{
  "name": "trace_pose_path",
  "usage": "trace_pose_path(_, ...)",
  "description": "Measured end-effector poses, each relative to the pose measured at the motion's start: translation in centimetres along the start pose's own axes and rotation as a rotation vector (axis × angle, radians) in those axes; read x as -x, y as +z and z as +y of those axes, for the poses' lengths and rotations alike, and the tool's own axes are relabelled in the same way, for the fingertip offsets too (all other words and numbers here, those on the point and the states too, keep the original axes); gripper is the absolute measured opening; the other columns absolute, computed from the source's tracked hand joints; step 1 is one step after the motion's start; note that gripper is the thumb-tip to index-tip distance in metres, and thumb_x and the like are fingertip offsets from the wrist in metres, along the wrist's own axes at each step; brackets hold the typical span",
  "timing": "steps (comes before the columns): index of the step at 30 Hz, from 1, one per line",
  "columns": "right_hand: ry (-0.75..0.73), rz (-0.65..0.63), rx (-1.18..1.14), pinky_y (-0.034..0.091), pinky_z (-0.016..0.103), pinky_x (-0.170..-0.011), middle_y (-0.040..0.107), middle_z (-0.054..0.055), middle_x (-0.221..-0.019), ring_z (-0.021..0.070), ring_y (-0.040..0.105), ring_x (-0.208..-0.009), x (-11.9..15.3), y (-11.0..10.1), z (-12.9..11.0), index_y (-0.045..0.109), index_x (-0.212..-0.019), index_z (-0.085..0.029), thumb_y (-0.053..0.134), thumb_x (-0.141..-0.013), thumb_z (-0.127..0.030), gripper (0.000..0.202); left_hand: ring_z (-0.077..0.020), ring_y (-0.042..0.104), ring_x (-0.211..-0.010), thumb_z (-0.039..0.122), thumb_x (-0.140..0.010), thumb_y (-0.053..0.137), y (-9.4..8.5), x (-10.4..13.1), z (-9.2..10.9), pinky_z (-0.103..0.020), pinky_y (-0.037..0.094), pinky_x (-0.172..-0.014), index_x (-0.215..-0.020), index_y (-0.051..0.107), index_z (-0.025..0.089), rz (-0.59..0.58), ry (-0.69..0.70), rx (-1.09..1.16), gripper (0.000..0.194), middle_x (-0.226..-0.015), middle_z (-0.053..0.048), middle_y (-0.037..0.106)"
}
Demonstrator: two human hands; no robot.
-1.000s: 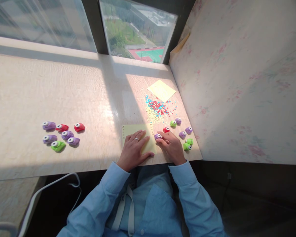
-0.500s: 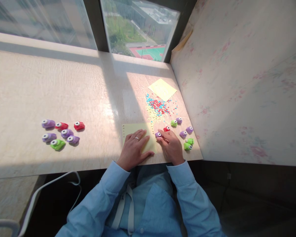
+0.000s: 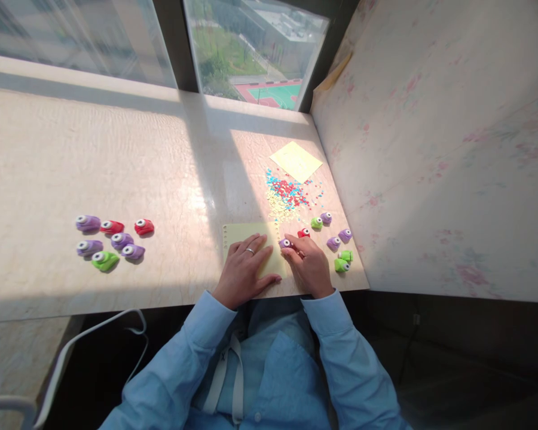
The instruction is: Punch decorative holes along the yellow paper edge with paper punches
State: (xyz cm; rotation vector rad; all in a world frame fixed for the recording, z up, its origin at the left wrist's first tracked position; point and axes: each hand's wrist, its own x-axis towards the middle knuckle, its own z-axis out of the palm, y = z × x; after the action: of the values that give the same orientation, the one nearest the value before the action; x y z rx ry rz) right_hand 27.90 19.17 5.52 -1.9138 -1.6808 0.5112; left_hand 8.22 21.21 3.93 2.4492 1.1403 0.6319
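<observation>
A pale yellow sheet of paper (image 3: 275,263) lies at the table's front, with small holes along its left and right edges. My left hand (image 3: 246,266) rests flat on it, fingers stretched out, a ring on one finger. My right hand (image 3: 311,263) holds a small purple craft punch (image 3: 286,243) between thumb and fingers, at the sheet's right edge. Whether the paper sits inside the punch's slot I cannot tell. Just beyond the right fingers is a red punch (image 3: 303,233), partly hidden by them.
Green and purple punches (image 3: 342,265) stand to the right, near the wallpapered wall (image 3: 430,179). Red, blue and yellow paper bits (image 3: 287,196) lie scattered behind the sheet, below a yellow card (image 3: 296,161). Several more punches (image 3: 122,241) are grouped at the left.
My right hand has shifted slightly left with the purple punch, closer to the sheet's right edge. My left hand stays in place on the paper.
</observation>
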Motion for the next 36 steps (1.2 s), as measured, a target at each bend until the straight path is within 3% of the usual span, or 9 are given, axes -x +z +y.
trace_pose_path(11, 0.019, 0.03, -0.013, 0.048, 0.031, -0.07, 0.071, 0.003, -0.081, 0.0198, 0.062, -0.071, 0.2, 0.6, -0.7, 0.075, -0.107, -0.022, 0.064, -0.089, -0.036, 0.025, -0.0329, 0.048, -0.138, 0.058, -0.087, 0.066, -0.1, 0.0, 0.2, -0.047, 0.039, -0.105, -0.125, 0.064, 0.021, -0.003, 0.002, -0.009, 0.053, -0.145, -0.014, 0.057)
trace_pose_path(19, -0.109, -0.063, -0.051, 0.052, 0.032, -0.079, 0.074, 0.009, -0.097, 0.0222, 0.067, -0.087, 1.1, -0.1, 0.5, 0.072, -0.123, -0.019, 0.055, -0.096, -0.037, 0.036, -0.0322, 0.047, -0.139, 0.054, -0.089, 0.066, -0.1, 0.1, 0.1, -0.047, 0.039, -0.105, -0.126, 0.063, 0.02, -0.002, -0.002, 0.005, 0.05, -0.147, -0.014, 0.055)
trace_pose_path(24, -0.097, -0.026, -0.035, 0.052, 0.032, -0.082, 0.074, 0.009, -0.1, 0.0228, 0.067, -0.092, 0.9, 0.1, 0.3, 0.071, -0.125, -0.018, 0.054, -0.098, -0.037, 0.037, -0.0327, 0.046, -0.14, 0.051, -0.089, 0.066, -0.2, 0.2, 0.1, -0.048, 0.039, -0.106, -0.127, 0.063, 0.02, -0.019, 0.004, 0.022, 0.049, -0.148, -0.014, 0.054)
trace_pose_path(29, -0.015, 0.036, -0.052, 0.051, 0.032, -0.08, 0.072, 0.006, -0.096, 0.0211, 0.066, -0.086, 0.4, 0.2, -0.5, 0.074, -0.113, -0.022, 0.059, -0.094, -0.035, 0.028, -0.0332, 0.046, -0.14, 0.05, -0.089, 0.066, -0.2, 0.1, 0.1, -0.048, 0.039, -0.105, -0.127, 0.064, 0.02, -0.023, 0.006, 0.02, 0.049, -0.148, -0.014, 0.054)
trace_pose_path(36, -0.053, 0.009, -0.117, 0.051, 0.031, -0.08, 0.071, 0.005, -0.091, 0.0203, 0.065, -0.085, 1.1, -0.2, -0.5, 0.075, -0.108, -0.021, 0.059, -0.095, -0.034, 0.024, -0.0326, 0.046, -0.14, 0.049, -0.089, 0.066, -0.3, 0.1, 0.2, -0.048, 0.039, -0.106, -0.126, 0.064, 0.021, -0.02, 0.004, 0.019, 0.047, -0.147, -0.013, 0.055)
